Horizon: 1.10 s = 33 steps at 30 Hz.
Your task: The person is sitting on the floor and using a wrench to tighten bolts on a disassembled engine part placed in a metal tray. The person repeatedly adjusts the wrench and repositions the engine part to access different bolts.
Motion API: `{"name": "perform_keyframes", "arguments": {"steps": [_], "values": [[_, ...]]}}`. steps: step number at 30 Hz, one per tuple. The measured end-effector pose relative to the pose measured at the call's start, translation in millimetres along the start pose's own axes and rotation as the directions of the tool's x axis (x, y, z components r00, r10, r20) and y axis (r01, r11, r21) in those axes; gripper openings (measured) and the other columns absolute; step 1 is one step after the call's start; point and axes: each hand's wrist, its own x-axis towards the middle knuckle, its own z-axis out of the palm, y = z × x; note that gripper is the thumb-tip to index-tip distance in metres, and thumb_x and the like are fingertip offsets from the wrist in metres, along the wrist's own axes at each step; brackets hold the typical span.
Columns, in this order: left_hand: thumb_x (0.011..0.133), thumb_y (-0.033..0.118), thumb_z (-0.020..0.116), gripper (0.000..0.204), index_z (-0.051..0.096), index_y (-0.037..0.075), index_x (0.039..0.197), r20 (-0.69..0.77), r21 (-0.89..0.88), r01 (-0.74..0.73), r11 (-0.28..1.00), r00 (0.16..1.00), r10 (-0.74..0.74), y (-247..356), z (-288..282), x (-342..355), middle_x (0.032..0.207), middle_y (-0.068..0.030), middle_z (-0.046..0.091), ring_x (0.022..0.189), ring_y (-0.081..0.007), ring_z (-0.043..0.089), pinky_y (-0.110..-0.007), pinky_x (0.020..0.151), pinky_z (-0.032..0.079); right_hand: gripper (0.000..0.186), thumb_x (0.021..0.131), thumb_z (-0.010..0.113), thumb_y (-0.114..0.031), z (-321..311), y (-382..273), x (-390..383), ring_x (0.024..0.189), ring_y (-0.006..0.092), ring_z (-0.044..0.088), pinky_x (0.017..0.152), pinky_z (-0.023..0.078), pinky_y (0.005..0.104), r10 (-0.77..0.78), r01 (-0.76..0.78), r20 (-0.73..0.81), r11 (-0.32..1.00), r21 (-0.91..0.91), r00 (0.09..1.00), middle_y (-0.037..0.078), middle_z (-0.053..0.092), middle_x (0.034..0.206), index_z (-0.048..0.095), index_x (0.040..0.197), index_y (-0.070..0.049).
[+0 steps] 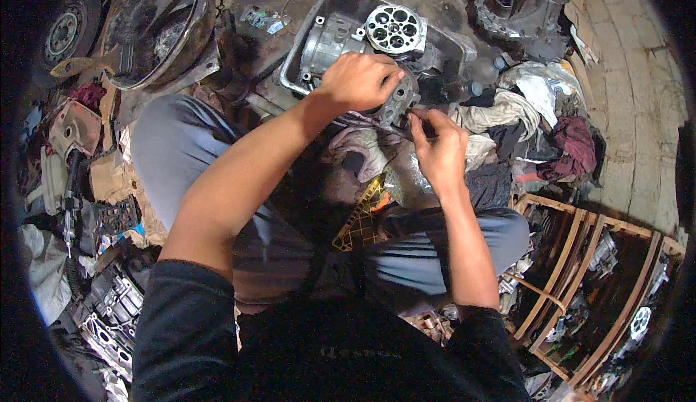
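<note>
A dark grey metal plate with holes (399, 97) is held at the middle, just in front of a metal tray (288, 76). My left hand (359, 79) is closed on its upper part, fingers curled and partly hidden. My right hand (438, 137) pinches at the plate's lower right edge; whatever small thing is between thumb and finger is too small to name. In the tray lie a cylindrical aluminium housing (322, 39) and a round silver plate with several openings (395, 28). Crumpled rags (507, 115) lie around my right hand, with two plastic bottles (486, 72) beside the tray.
A metal basin (145, 76) and a wheel (65, 36) are at upper left, a large dark casting (518, 10) at upper right. Engine parts (109, 315) crowd the lower left. A wooden slatted rack (569, 257) holding parts stands at lower right, beside my crossed legs.
</note>
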Motion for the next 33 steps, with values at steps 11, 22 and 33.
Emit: {"name": "perform_keyframes", "arguments": {"steps": [11,22,33], "values": [[0.103,0.038,0.055,0.034,0.079,0.015,0.108,0.012,-0.031,0.033,0.999,0.999,-0.032,-13.5,2.6,-1.2,0.114,-0.0076,0.077,0.098,-0.0365,0.073,-0.049,0.090,0.058,0.015,0.095,0.069,-0.012,-4.1,9.7,1.8,0.083,0.0366,0.073,0.075,0.054,0.0411,0.179,-0.173,-0.018,0.969,0.178,0.984,0.022,0.075,0.090,0.074,0.100,0.001],[0.104,0.032,0.056,0.028,0.080,0.018,0.110,-0.018,-0.086,-0.030,0.996,0.999,0.029,-18.3,-4.1,-0.3,0.112,-0.0078,0.077,0.103,-0.0326,0.073,-0.044,0.089,0.058,0.020,0.096,0.068,-0.009,-0.9,3.3,-4.8,0.096,0.0423,0.070,0.083,0.055,0.0489,-0.135,0.148,-0.154,0.986,0.072,0.979,0.023,0.071,0.103,0.068,0.114,0.000],[0.105,0.031,0.055,0.029,0.080,0.018,0.108,-0.013,-0.093,-0.041,0.995,0.999,0.040,-9.5,-4.8,1.6,0.112,-0.0067,0.077,0.102,-0.0319,0.073,-0.044,0.088,0.059,0.009,0.097,0.058,-0.008,22.7,1.6,-6.0,0.094,0.0416,0.069,0.084,0.057,0.0510,-0.153,0.155,0.024,0.978,-0.140,0.988,0.022,0.069,0.101,0.064,0.099,-0.002]]}}
